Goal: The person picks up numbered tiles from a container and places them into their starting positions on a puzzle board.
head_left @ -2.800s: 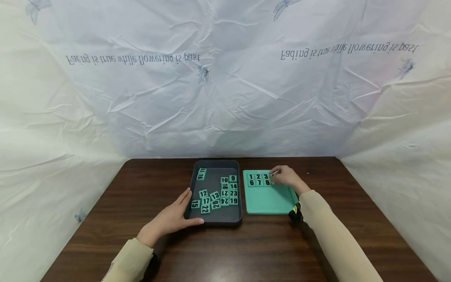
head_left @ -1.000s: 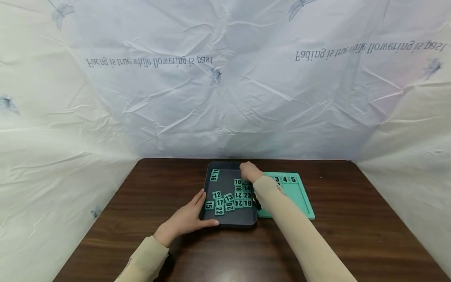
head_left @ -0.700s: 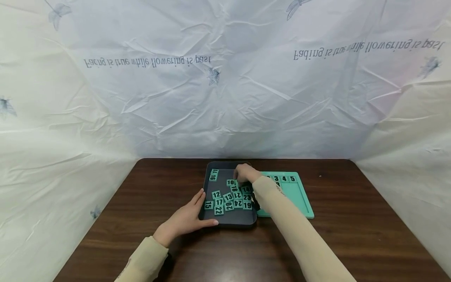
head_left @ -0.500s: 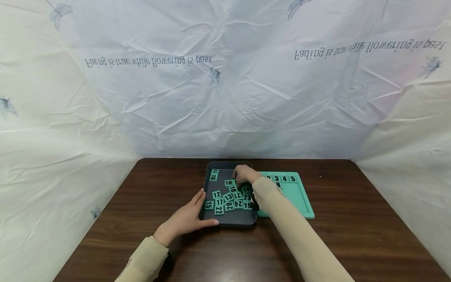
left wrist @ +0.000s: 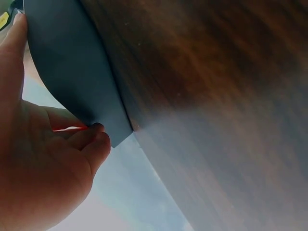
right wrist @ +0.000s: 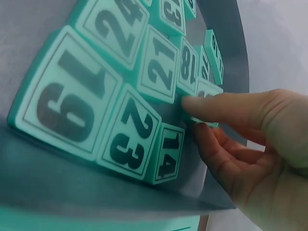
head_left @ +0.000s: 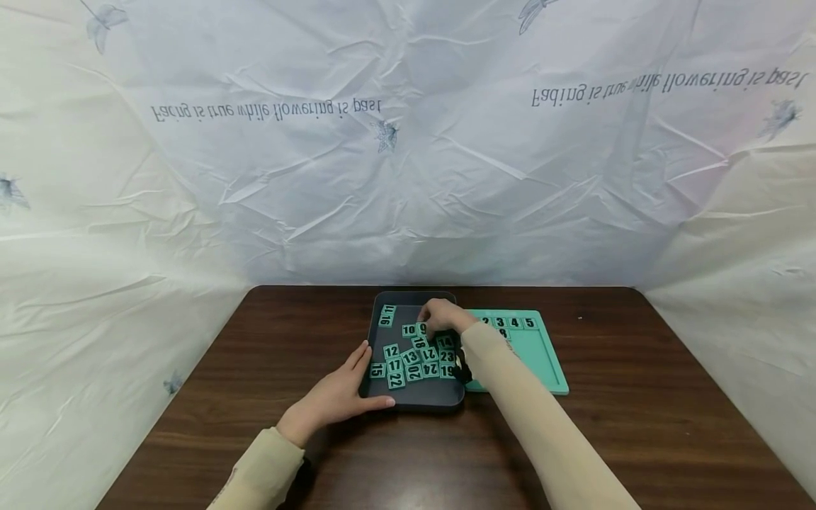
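Note:
A dark grey tray (head_left: 408,312) holds several loose green number tiles (head_left: 414,358). My right hand (head_left: 428,327) reaches into its far right part and pinches the tile marked 9 (head_left: 421,329), beside tile 10 (head_left: 409,330). In the right wrist view the right hand (right wrist: 195,115) has its forefinger on top of a green tile (right wrist: 208,90) and its thumb under the tile's edge, next to tiles 18 (right wrist: 187,67) and 14 (right wrist: 166,154). My left hand (head_left: 338,397) grips the tray's near left corner (left wrist: 72,72). A green board (head_left: 535,361) lies to the right, with tiles 3, 4, 5 (head_left: 513,323) in its top row.
Everything lies on a dark wooden table (head_left: 637,397). Crumpled white sheeting (head_left: 408,177) with printed words closes in the back and both sides. My right forearm (head_left: 510,397) crosses over the board's left part and hides some of its tiles.
My right hand left the board, crossed into the tray and drew tiles 9 and 10 leftward. The left hand stayed on the tray's corner.

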